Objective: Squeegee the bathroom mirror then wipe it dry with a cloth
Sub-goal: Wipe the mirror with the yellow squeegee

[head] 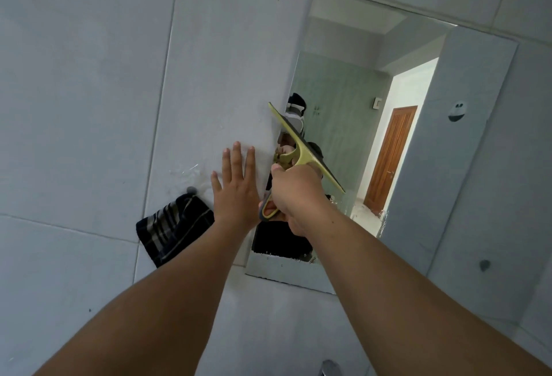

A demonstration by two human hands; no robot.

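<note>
Item, my right hand [294, 193]: closed round the squeegee [301, 151] handle, blade against the mirror [418, 143] near its left edge. Left hand [237, 187]: flat, fingers spread, on the tiled wall [89, 107]. Cloth [176, 228] (dark, striped) hangs just left.

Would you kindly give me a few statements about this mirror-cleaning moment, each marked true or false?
1. The right hand grips the squeegee. True.
2. The left hand holds the cloth. False: it lies open and flat on the wall; the cloth hangs from a hook.
3. The blade is against the mirror. True.
4. The cloth is plain white. False: it is dark with pale stripes.
</note>
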